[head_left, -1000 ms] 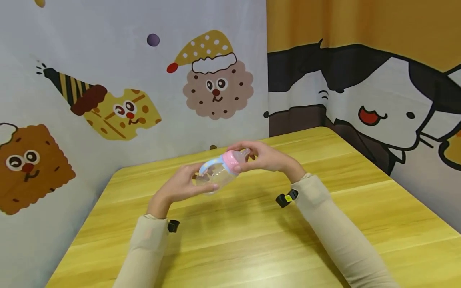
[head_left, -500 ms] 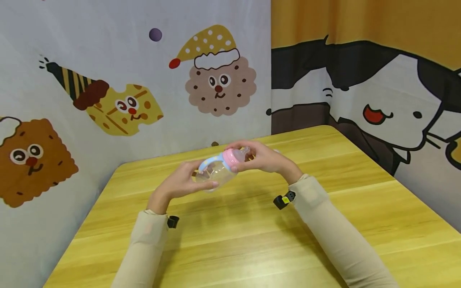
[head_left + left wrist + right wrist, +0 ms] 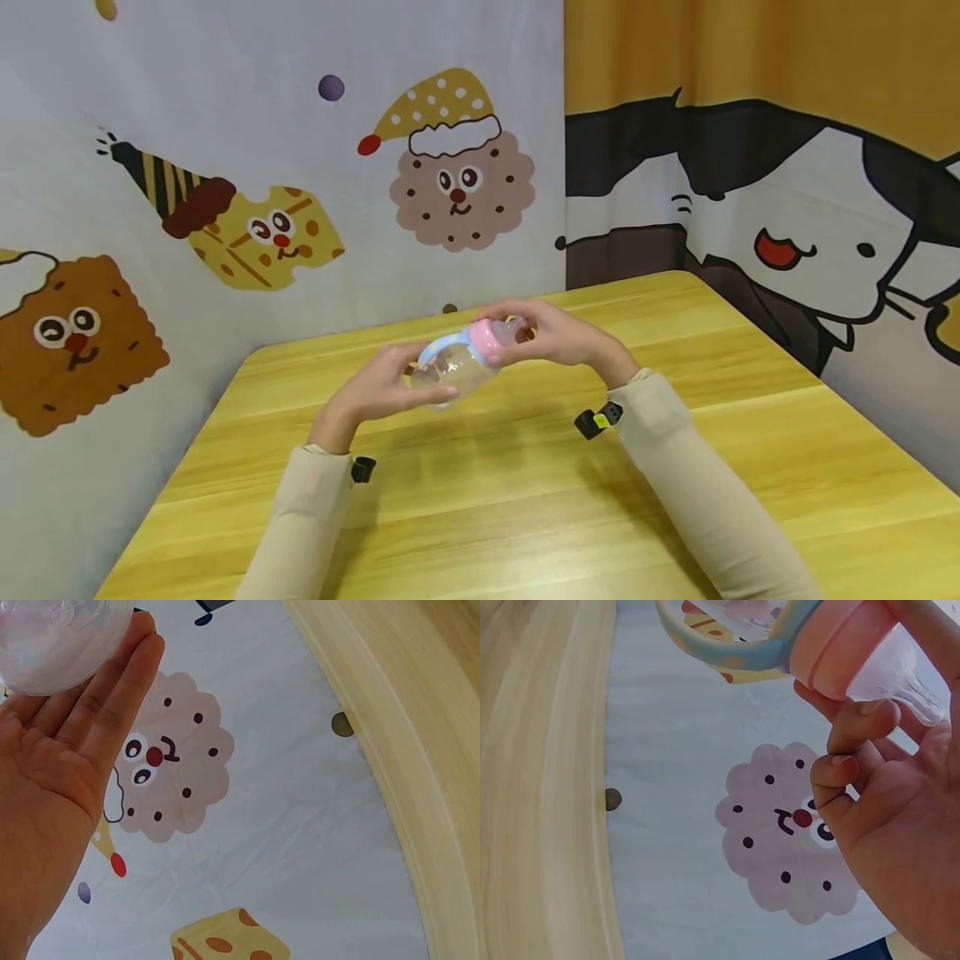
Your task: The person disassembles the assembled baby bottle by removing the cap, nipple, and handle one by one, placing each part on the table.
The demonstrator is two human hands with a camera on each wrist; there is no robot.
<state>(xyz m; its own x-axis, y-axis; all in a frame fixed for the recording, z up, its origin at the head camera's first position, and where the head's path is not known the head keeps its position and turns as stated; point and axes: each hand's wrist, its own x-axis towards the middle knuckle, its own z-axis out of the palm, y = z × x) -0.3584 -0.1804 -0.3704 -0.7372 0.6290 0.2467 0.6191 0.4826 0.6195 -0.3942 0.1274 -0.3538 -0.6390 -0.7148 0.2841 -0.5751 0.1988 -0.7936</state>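
Observation:
A clear baby bottle (image 3: 468,377) is held tilted above the table, its teat pointing up to the right. It has a pink collar (image 3: 838,646) and a pale blue handle (image 3: 731,654) with yellow spots. My left hand (image 3: 378,386) grips the bottle's bottom end, thumb on the near side and fingers behind; in the left wrist view the round base (image 3: 64,645) lies against the fingers. My right hand (image 3: 558,335) pinches the pink collar between thumb and forefinger. Beside the clear teat (image 3: 900,679), its other fingers are curled in the right wrist view.
The wood-grain table (image 3: 480,517) lies under both hands. Behind it hangs a pale cloth (image 3: 247,100) printed with cartoon snacks, and to the right a cloth (image 3: 810,225) with a black-and-white cartoon animal. A dark camera mount (image 3: 598,421) hangs from the right wrist.
Both hands keep their hold on the bottle, and its tilt looks nearly the same. The head view shifts slightly up and down between frames.

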